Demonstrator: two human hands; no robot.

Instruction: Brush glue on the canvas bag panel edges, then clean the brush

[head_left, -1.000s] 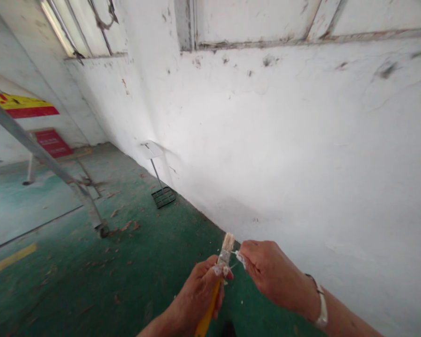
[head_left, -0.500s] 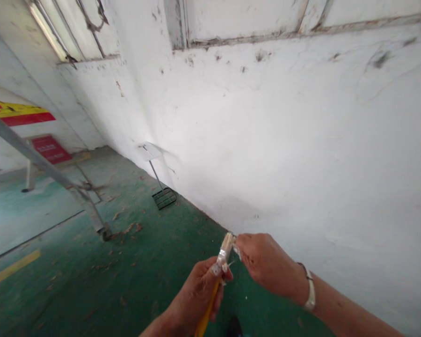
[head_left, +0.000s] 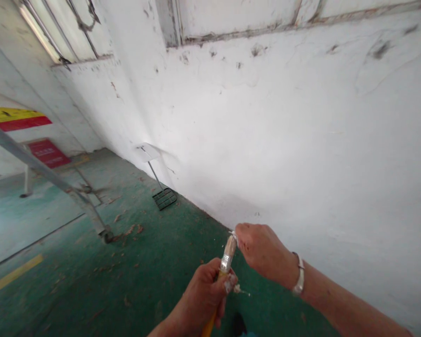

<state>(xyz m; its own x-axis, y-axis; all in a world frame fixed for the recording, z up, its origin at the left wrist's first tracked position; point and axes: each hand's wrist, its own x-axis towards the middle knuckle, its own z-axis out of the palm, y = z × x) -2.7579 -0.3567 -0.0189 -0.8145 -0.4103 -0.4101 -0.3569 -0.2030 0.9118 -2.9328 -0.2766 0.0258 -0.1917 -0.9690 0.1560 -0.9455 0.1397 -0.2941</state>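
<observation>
My left hand is wrapped round a paintbrush with a yellow handle, a shiny metal ferrule and pale bristles. The brush points up and slightly right. At the bristle tips, my right hand is closed in a pinch; its fingertips partly hide the ends. White residue and loose pale strands show by its fingers. More whitish bits cling to my left thumb, and a pale tuft shows just beside it. A light band circles my right wrist.
A white wall stands close ahead and right. Against it leans a long-handled item with a black grid base. A grey metal frame leg rests on the green floor at left, amid scattered debris. A red sign stands behind.
My right hand has shifted slightly up and left at the bristle tips. The brush stands a little more upright, with more of its ferrule and bristles showing above my left hand.
</observation>
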